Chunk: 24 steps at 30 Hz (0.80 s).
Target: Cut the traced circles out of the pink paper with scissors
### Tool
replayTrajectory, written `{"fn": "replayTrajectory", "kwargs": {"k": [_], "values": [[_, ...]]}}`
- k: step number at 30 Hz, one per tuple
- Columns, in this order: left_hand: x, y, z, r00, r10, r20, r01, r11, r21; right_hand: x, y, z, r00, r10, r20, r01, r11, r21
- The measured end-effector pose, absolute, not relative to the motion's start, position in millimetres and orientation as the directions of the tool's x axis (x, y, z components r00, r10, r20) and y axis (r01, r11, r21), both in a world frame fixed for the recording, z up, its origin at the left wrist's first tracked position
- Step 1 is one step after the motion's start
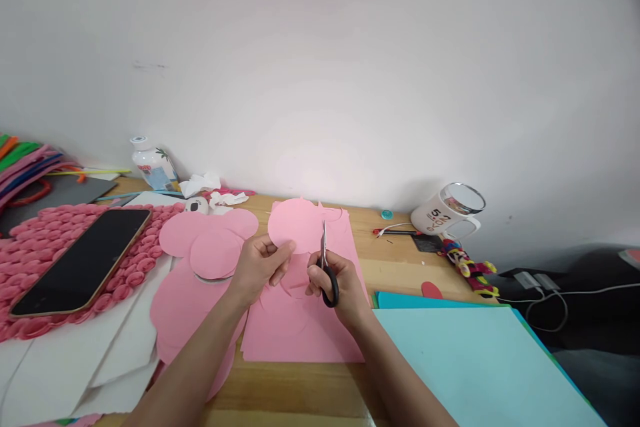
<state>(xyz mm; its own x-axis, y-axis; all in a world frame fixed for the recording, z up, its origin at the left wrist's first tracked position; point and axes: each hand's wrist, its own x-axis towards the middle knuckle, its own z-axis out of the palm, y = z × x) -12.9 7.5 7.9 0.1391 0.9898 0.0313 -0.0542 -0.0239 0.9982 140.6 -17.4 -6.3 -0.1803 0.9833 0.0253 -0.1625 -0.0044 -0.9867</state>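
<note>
Between the thumb and fingers of my left hand (264,263) is the lower left edge of a round pink paper circle (296,223). My right hand (340,285) grips black-handled scissors (324,260), whose blades point up beside the circle's right edge. Beneath both hands lies a stack of pink paper sheets (305,337), with thin curved offcuts scattered on its upper part. Left of the stack, several cut pink circles (195,307) overlap one another.
A dark phone (83,263) rests on rows of pink paper rosettes (37,233). Light blue sheets (480,353) lie at the right. Against the wall stand a white bottle (153,163) and a tilted white mug (440,213). A small colourful doll (470,267) is near the right edge.
</note>
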Motion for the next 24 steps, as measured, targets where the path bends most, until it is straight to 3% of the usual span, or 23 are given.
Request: {"fn": "replayTrajectory", "kwargs": {"k": [9,24], "values": [[-13.1,7.9,7.2,0.127,0.992,0.020,-0.074,-0.011,0.997,139.5,-17.9,-4.1,-0.186,0.982,0.022,-0.150,-0.006,-0.989],[-11.1,7.9,10.5,0.088,0.996,0.025,-0.096,-0.017,0.995,140.2,-16.6,-10.8,-0.154,0.988,-0.018,-0.310,-0.065,-0.949]]}}
